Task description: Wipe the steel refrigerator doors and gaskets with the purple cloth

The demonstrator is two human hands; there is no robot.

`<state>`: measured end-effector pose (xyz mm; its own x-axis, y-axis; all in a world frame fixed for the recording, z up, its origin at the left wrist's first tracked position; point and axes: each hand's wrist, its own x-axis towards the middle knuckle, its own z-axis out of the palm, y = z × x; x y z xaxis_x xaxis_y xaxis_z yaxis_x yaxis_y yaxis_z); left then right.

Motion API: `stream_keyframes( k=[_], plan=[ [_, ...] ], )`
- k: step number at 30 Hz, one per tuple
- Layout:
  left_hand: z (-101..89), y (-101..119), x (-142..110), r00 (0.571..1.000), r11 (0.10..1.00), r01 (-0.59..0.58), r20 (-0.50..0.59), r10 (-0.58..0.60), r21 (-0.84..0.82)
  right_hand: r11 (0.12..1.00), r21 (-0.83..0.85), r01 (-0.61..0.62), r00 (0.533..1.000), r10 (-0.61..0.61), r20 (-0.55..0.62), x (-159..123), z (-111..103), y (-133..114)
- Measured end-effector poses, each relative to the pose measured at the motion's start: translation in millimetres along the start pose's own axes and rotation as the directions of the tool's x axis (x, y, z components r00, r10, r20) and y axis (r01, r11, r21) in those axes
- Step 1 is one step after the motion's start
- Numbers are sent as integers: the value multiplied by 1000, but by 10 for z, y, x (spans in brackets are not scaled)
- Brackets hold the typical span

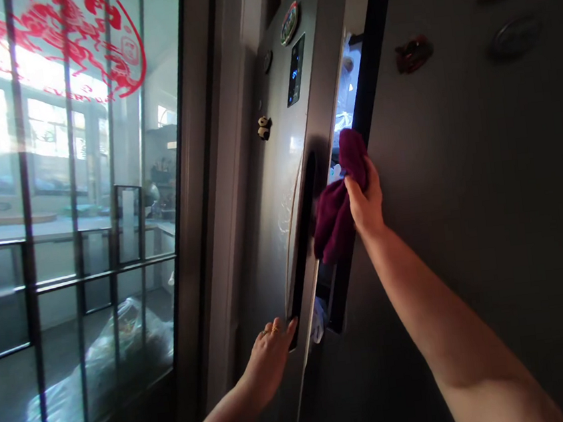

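My right hand grips a dark magenta cloth and presses it against the inner edge of the right fridge door, at the gap between the two doors. My left hand rests with its fingertips in the lower end of the long recessed handle of the left fridge door, which stands slightly ajar. Through the gap I see lit shelves with white items inside the fridge.
The left door carries a digital display panel, a panda magnet and a round magnet. More magnets sit on the right door. A glass partition with red paper-cut decoration stands at left, plastic bags behind it.
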<state>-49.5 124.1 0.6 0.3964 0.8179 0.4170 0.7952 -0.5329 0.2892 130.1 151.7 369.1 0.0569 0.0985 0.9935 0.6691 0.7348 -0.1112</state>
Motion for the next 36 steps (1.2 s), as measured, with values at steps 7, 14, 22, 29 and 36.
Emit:
stream_keyframes(
  k=[7,14,22,29,36],
  plan=[
    [-160,114,25,993,1000,-15,117,15,-1,998,-25,-66,959,70,276,498,562,373],
    [-68,21,56,991,996,-62,112,69,-62,993,48,-107,957,90,277,-1108,266,567],
    [-154,100,83,985,997,-31,174,17,74,872,-27,-489,811,466,353,-3813,-220,648],
    [-144,116,89,986,996,-28,168,13,87,701,-186,-688,618,701,355,-5261,-474,561],
    [-20,29,87,990,986,-35,138,12,161,593,-199,-780,521,792,318,-5964,-670,538]
  ],
)
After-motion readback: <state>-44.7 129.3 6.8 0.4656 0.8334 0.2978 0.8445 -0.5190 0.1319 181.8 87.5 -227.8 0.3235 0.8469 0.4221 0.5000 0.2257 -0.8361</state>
